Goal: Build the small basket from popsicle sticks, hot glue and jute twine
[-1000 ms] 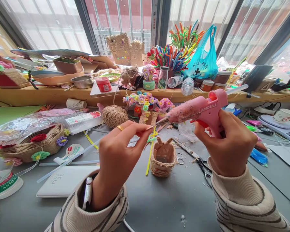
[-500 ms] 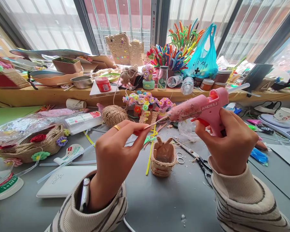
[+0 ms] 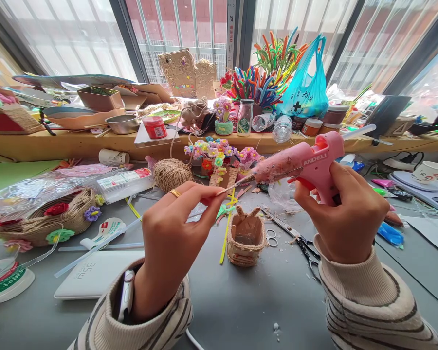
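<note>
I'm at a craft workspace by big windows (image 3: 190, 29): my grey surface (image 3: 248, 301) is littered with a twine ball (image 3: 172, 174), scissors (image 3: 295, 240) and glue sticks (image 3: 102, 243), and the wooden sill (image 3: 76, 143) holds pipe cleaners (image 3: 266, 73) and handmade flowers (image 3: 219, 153).

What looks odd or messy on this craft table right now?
The pink hot glue gun, in the right hand, has a barrel crusted with dried glue and debris. A clear plastic bottle lies toppled on the wooden shelf.
</note>
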`<state>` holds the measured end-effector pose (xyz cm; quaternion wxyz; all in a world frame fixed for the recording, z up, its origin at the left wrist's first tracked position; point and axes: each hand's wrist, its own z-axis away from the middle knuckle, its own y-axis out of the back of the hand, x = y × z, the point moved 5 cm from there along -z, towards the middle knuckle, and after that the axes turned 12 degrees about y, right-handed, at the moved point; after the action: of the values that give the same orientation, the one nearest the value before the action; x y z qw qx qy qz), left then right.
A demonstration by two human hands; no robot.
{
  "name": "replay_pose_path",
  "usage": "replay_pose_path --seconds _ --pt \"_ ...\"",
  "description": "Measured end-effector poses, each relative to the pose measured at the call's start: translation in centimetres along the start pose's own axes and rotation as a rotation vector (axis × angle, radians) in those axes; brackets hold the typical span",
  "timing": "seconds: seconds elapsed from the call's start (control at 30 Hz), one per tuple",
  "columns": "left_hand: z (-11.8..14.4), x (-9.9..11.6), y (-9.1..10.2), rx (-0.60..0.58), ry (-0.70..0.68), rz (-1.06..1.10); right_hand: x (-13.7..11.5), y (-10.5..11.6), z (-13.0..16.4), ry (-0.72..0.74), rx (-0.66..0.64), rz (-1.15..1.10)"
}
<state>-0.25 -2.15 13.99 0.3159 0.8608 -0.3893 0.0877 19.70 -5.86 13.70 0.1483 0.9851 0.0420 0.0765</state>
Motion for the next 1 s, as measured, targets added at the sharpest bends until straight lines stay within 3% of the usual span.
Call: replay_pose_path --seconds 1.0 --pt "0.13 -0.04 0.05 0.014 0.005 -0.039 0.56 -0.24 0.01 -0.005 -0.009 0.016"
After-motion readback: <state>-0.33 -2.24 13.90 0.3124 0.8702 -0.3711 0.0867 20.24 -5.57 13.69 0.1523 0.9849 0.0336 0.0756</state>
